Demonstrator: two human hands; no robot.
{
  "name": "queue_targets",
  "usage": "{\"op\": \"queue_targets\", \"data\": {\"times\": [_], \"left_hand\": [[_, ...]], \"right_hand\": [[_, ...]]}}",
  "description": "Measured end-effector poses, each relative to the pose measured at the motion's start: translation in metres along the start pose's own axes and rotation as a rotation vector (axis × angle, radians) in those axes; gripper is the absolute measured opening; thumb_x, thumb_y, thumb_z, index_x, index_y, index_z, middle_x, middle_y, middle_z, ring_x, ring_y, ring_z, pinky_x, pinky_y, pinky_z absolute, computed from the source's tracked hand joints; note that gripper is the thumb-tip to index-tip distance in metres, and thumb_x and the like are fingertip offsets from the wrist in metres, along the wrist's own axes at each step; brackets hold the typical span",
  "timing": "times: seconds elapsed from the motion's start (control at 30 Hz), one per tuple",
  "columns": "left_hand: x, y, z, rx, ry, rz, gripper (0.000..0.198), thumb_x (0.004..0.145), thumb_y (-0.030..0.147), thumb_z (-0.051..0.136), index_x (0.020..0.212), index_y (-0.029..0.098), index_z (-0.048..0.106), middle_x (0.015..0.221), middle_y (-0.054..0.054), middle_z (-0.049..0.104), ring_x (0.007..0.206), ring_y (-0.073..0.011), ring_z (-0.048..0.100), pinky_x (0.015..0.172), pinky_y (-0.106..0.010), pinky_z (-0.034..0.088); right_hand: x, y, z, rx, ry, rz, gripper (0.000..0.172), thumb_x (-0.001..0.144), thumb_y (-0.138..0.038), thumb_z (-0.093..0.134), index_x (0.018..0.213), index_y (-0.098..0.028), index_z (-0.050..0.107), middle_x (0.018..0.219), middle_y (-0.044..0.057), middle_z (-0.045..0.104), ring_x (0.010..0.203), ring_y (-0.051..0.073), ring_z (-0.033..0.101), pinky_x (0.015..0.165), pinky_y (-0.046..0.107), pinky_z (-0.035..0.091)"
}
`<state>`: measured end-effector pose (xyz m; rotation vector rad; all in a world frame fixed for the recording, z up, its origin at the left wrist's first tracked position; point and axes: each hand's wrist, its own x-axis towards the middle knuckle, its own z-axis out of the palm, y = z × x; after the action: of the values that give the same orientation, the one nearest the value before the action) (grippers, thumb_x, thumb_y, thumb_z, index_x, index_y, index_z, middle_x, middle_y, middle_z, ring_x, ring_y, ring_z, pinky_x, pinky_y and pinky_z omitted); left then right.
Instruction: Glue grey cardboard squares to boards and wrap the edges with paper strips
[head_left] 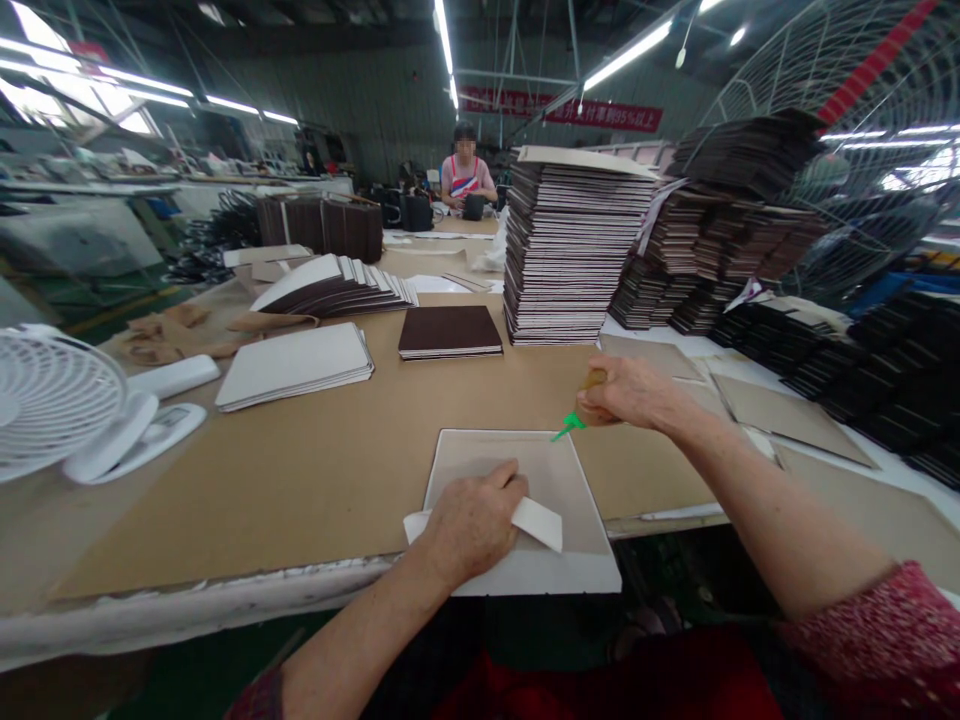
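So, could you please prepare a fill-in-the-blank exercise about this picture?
1. The right hand holds a bottle whose nozzle is coloured ____.
2. A pale strip sticks out on both sides of the person's ____ hand.
3. The small fan at the far left is coloured ____.

Missing words: green; left; white.

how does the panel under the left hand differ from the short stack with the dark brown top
The panel shows a pale beige face; the short stack shows dark brown on top.

The panel juts past the near edge of the brown work surface; the short stack sits wholly on it, farther back.

The panel is under the left hand; no hand touches the short stack.

Both lie flat.
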<state>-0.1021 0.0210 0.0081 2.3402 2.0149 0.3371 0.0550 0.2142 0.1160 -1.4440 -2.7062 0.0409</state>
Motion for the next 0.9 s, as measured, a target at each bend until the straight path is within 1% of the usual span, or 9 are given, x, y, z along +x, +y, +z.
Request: {"op": "queue_targets", "data": {"times": [0.13,0.23,0.33,0.47,0.57,0.63,0.77,0.83,0.9], "left_hand": [[0.001,0.001,-0.001,0.012,-0.006,-0.005,0.033,0.079,0.021,0.049,0.112,0.024,0.053,0.134,-0.002,0.05,0.094,-0.0245,0.063,0.075,-0.037,0.053],[0.001,0.002,-0.003,0.009,-0.014,-0.005,0.034,0.079,0.021,0.05,0.113,0.023,0.052,0.134,-0.002,0.05,0.095,-0.0242,0.063,0.077,-0.037,0.053],[0.001,0.002,-0.003,0.012,-0.023,-0.01,0.034,0.08,0.02,0.049,0.115,0.024,0.052,0.135,-0.003,0.049,0.096,-0.024,0.063,0.077,-0.038,0.053],[-0.001,0.002,-0.002,0.014,-0.022,-0.007,0.033,0.082,0.02,0.047,0.114,0.024,0.052,0.137,-0.003,0.047,0.097,-0.025,0.062,0.076,-0.039,0.053],[-0.001,0.001,-0.001,0.005,-0.023,-0.003,0.035,0.082,0.02,0.047,0.117,0.024,0.051,0.138,-0.004,0.046,0.097,-0.0254,0.063,0.076,-0.04,0.053],[0.0,0.001,-0.001,0.002,-0.029,-0.002,0.036,0.083,0.02,0.047,0.118,0.023,0.05,0.138,-0.005,0.046,0.097,-0.0254,0.063,0.076,-0.04,0.053],[0.0,0.002,-0.004,-0.003,-0.037,-0.007,0.034,0.082,0.02,0.048,0.116,0.023,0.052,0.136,-0.006,0.048,0.096,-0.0256,0.063,0.076,-0.039,0.053],[0.0,0.002,-0.006,-0.01,-0.042,-0.007,0.033,0.081,0.02,0.049,0.114,0.022,0.052,0.134,-0.007,0.049,0.093,-0.0252,0.063,0.076,-0.038,0.053],[0.0,0.003,-0.008,-0.014,-0.049,-0.007,0.031,0.081,0.021,0.049,0.112,0.021,0.053,0.131,-0.008,0.051,0.09,-0.0244,0.064,0.076,-0.038,0.053]], "right_hand": [[0.004,-0.029,0.006,0.031,0.003,-0.049,0.036,0.071,-0.05,0.055,0.097,-0.027,0.064,0.078,0.005,0.066,0.069,0.022,0.057,0.053,0.027,0.03],[0.004,-0.038,0.01,0.051,0.005,-0.069,0.034,0.071,-0.051,0.055,0.093,-0.027,0.064,0.077,0.004,0.066,0.069,0.021,0.057,0.053,0.027,0.03],[0.002,-0.026,0.008,0.048,0.01,-0.042,0.035,0.07,-0.05,0.056,0.095,-0.026,0.064,0.075,0.005,0.066,0.068,0.022,0.057,0.052,0.027,0.03],[-0.005,0.005,0.002,0.04,0.006,0.028,0.04,0.071,-0.049,0.055,0.102,-0.025,0.064,0.076,0.006,0.066,0.069,0.023,0.059,0.053,0.028,0.032],[-0.01,0.022,-0.001,0.046,-0.005,0.052,0.037,0.072,-0.047,0.055,0.1,-0.025,0.064,0.075,0.005,0.066,0.068,0.022,0.059,0.053,0.028,0.034],[-0.011,0.025,-0.002,0.049,-0.008,0.06,0.034,0.072,-0.046,0.055,0.097,-0.024,0.065,0.074,0.005,0.066,0.068,0.022,0.059,0.053,0.028,0.034],[-0.008,0.014,0.001,0.061,-0.007,0.05,0.04,0.072,-0.048,0.055,0.103,-0.024,0.063,0.078,0.006,0.067,0.07,0.023,0.059,0.054,0.028,0.033],[-0.004,0.001,0.004,0.067,-0.003,0.036,0.043,0.072,-0.048,0.055,0.107,-0.024,0.063,0.081,0.007,0.068,0.072,0.024,0.059,0.054,0.028,0.033],[0.0,-0.015,0.007,0.076,0.0,0.006,0.043,0.072,-0.048,0.055,0.107,-0.023,0.063,0.082,0.008,0.068,0.072,0.025,0.059,0.055,0.029,0.033]]}}
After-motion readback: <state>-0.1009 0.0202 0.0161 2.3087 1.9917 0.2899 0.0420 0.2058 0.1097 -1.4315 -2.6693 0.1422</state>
